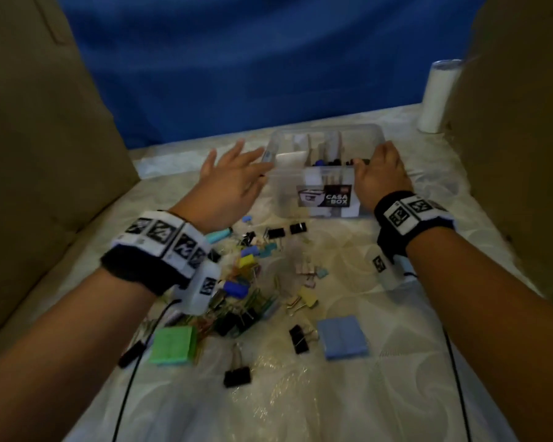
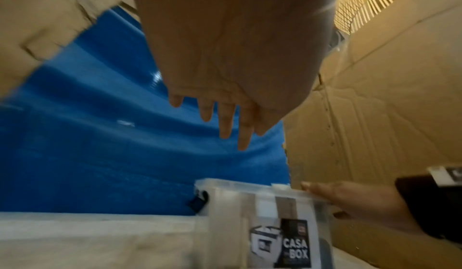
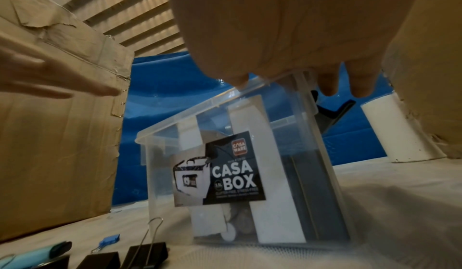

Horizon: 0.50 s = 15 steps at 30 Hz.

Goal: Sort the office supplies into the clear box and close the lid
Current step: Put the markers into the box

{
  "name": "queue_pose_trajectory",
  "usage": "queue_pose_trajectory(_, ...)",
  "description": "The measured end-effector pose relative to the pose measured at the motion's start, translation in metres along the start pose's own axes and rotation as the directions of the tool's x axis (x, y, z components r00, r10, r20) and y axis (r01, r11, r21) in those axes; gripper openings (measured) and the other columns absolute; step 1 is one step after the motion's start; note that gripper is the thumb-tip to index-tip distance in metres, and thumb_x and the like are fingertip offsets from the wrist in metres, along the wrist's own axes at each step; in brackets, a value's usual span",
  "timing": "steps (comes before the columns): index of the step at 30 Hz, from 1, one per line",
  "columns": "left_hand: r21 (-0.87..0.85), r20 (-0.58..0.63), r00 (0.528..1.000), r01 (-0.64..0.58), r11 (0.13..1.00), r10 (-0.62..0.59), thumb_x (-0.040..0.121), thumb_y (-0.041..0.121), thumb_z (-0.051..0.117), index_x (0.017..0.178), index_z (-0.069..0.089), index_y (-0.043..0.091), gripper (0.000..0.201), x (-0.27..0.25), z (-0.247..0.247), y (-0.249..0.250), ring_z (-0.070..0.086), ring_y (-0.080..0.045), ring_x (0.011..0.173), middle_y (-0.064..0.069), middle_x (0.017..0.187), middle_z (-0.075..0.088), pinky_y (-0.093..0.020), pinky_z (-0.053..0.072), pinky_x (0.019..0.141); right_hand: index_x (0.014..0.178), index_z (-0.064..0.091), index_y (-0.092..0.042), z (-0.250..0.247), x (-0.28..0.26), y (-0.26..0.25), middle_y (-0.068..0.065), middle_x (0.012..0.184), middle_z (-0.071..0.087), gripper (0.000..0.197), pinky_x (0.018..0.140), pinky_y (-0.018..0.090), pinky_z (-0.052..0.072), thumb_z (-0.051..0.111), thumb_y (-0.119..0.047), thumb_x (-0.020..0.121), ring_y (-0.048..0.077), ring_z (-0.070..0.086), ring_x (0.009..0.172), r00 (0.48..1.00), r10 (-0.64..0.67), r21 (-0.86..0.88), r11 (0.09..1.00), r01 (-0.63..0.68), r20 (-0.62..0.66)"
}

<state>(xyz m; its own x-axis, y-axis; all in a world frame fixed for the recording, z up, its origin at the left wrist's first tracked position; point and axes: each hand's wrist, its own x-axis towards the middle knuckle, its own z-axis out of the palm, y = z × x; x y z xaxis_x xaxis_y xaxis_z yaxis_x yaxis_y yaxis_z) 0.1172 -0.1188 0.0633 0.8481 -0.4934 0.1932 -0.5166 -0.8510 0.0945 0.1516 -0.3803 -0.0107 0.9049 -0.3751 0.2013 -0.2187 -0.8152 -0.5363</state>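
The clear box with a "CASA BOX" label stands at the back middle of the white cloth, with dividers and dark items inside. My right hand grips its right front rim, thumb on the front edge and fingers curled over the side. My left hand hovers open beside the box's left end, fingers straight and holding nothing. In front of the box lie loose binder clips, a mixed pile of coloured clips, a green sticky pad and a blue sticky pad. I cannot tell whether a lid sits on the box.
Cardboard walls rise on the left and right, with a blue sheet behind. A white cylinder stands at the back right. Black cables trail from both wrists across the cloth. A light-blue marker lies under my left wrist.
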Motion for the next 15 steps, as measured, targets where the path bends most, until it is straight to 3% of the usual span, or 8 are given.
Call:
queue_pose_trajectory(3,-0.043,0.025,0.997,0.076,0.996,-0.075,0.101,0.029,0.038,0.134,0.052,0.025,0.036,-0.044,-0.019,-0.033,0.015,-0.022,0.148,0.002,0.155,0.030,-0.045,0.015,0.119,0.151,0.012,-0.004,-0.006,-0.001,-0.001,0.014,0.161,0.006,0.064,0.119,0.048,0.015,0.030,-0.039,0.100,0.035,0.014,0.146,0.999,0.025,-0.002,1.000,-0.025,0.037)
queue_pose_trajectory(5,-0.038,0.026,0.993,0.118,0.992,-0.117,0.099,0.026,0.043,0.128,0.057,0.020,0.033,-0.074,-0.027,-0.055,0.031,-0.024,0.141,-0.003,0.148,0.042,-0.038,0.024,0.114,0.153,0.009,-0.013,-0.012,-0.006,-0.007,0.009,0.162,0.000,0.062,0.119,0.052,0.009,0.031,-0.036,0.100,0.036,0.007,0.147,0.997,0.039,-0.030,0.999,-0.037,0.064)
queue_pose_trajectory(8,-0.017,0.032,0.983,0.183,0.983,-0.183,0.095,0.026,0.052,0.115,0.064,0.021,0.025,-0.115,-0.030,-0.082,0.055,-0.022,0.117,-0.003,0.126,0.060,-0.033,0.041,0.099,0.154,0.005,-0.026,-0.021,-0.028,-0.033,0.002,0.162,-0.008,0.064,0.118,0.054,0.000,0.037,-0.031,0.098,0.037,-0.004,0.148,0.994,-0.110,-0.083,0.991,0.109,-0.010)
queue_pose_trajectory(9,-0.014,0.054,0.975,0.215,0.977,-0.214,0.094,0.026,0.054,0.110,0.066,0.022,0.021,-0.126,-0.028,-0.089,0.059,-0.020,0.109,-0.001,0.118,0.064,-0.033,0.045,0.094,0.153,0.011,-0.025,-0.023,-0.039,-0.044,0.003,0.162,-0.004,0.064,0.117,0.053,0.002,0.040,-0.030,0.097,0.037,-0.001,0.148,0.977,-0.204,-0.098,0.975,0.198,-0.054)
queue_pose_trajectory(11,-0.037,0.146,0.949,0.286,0.957,-0.278,0.091,0.026,0.059,0.098,0.068,0.027,0.012,-0.146,-0.021,-0.097,0.063,-0.014,0.093,0.004,0.103,0.068,-0.036,0.052,0.087,0.144,0.034,-0.019,-0.022,-0.062,-0.073,0.011,0.156,0.020,0.053,0.115,0.050,0.017,0.047,-0.028,0.093,0.038,0.020,0.142,0.922,-0.384,-0.082,0.922,0.379,-0.057)
queue_pose_trajectory(13,-0.061,0.250,0.920,0.326,0.943,-0.302,0.089,0.026,0.062,0.088,0.067,0.030,0.006,-0.160,-0.009,-0.099,0.062,-0.010,0.081,0.008,0.090,0.068,-0.037,0.054,0.081,0.121,0.054,-0.015,-0.015,-0.088,-0.103,0.014,0.132,0.051,0.031,0.100,0.043,0.039,0.049,-0.026,0.093,0.035,0.046,0.122,0.861,-0.496,0.042,0.868,0.495,0.108)
queue_pose_trajectory(15,-0.036,0.330,0.898,0.319,0.947,-0.290,0.087,0.031,0.063,0.086,0.066,0.030,0.004,-0.167,0.004,-0.095,0.061,-0.010,0.078,0.011,0.087,0.066,-0.032,0.053,0.076,0.105,0.061,-0.013,-0.002,-0.113,-0.130,0.011,0.107,0.064,0.021,0.079,0.032,0.046,0.048,-0.025,0.095,0.028,0.059,0.097,0.748,-0.559,0.137,0.824,0.550,0.357)
